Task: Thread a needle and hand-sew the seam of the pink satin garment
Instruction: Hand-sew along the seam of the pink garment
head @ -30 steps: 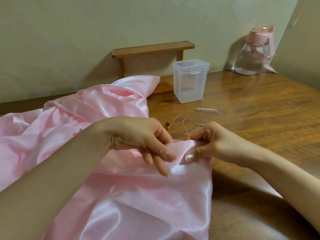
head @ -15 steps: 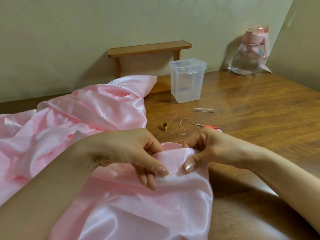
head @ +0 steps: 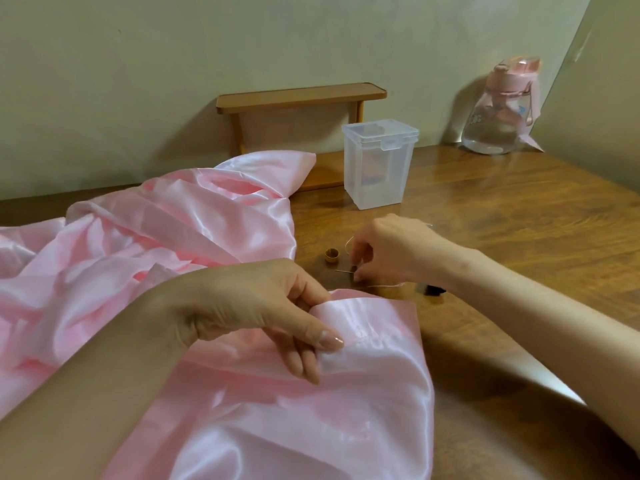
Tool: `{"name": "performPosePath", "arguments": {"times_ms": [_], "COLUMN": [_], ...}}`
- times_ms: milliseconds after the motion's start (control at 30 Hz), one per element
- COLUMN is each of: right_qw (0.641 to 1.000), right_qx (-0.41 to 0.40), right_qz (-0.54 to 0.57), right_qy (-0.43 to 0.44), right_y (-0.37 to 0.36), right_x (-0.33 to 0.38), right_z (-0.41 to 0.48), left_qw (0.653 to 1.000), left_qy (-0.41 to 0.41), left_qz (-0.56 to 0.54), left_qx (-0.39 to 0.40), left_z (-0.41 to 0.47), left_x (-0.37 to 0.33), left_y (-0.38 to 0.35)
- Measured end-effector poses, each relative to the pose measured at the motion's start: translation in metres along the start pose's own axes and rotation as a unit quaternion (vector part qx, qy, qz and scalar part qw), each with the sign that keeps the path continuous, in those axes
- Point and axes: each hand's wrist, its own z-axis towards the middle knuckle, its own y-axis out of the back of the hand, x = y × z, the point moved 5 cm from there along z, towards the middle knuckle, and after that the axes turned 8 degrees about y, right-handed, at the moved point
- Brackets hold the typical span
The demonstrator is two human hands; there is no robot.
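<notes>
The pink satin garment point(head: 214, 244) lies spread over the left and near side of the wooden table point(head: 519, 216). My left hand point(head: 263, 310) pinches a folded edge of it between thumb and fingers. Just beyond that fold, my right hand point(head: 391, 251) reaches down to the tabletop and pinches the thin needle point(head: 344, 270), whose point sticks out to the left. Pale pink thread point(head: 384, 285) trails from under that hand along the table. A small gold thimble point(head: 331, 255) stands just left of the needle.
A clear plastic lidded box point(head: 379, 164) stands behind the hands. A small wooden shelf point(head: 301, 95) sits against the wall. A pink-capped water bottle point(head: 498, 109) is at the far right corner. A dark object point(head: 434, 289) peeks out under my right wrist.
My right hand let go of the fabric fold and moved back to the table, where it now pinches the needle. My left hand kept its hold on the fold.
</notes>
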Motion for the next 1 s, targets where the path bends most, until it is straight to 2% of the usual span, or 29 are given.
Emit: {"name": "performPosePath", "arguments": {"times_ms": [167,300,500,667,800,900,1000], "right_qw": [0.991,0.987,0.997,0.992,0.996,0.991,0.987], "right_qx": [0.041,0.045,0.042,0.013,0.077,0.055,0.039], "right_qz": [-0.120,-0.135,0.058,0.129,0.009,-0.097,-0.131], "right_qy": [0.050,0.073,0.008,-0.004,0.033,0.073,0.090], "right_y": [0.000,0.002,0.010,0.016,0.008,0.008,0.008], "right_x": [0.017,0.022,-0.004,-0.018,-0.013,-0.003,0.002], "right_z": [0.004,0.010,0.010,0.004,-0.001,-0.004,-0.003], "left_qw": [1.000,1.000,1.000,1.000,1.000,1.000,1.000], "left_qy": [-0.006,-0.011,-0.019,-0.020,-0.023,-0.023,-0.020], "left_qz": [-0.003,0.000,0.002,0.003,-0.002,-0.004,-0.009], "left_qx": [-0.004,-0.005,-0.009,-0.006,0.000,0.000,-0.004], "left_z": [-0.003,-0.003,-0.003,-0.001,0.001,0.003,0.005], "left_x": [-0.001,-0.001,-0.002,-0.001,0.002,0.004,0.007], "left_y": [0.004,0.003,0.003,0.004,0.004,0.006,0.007]}}
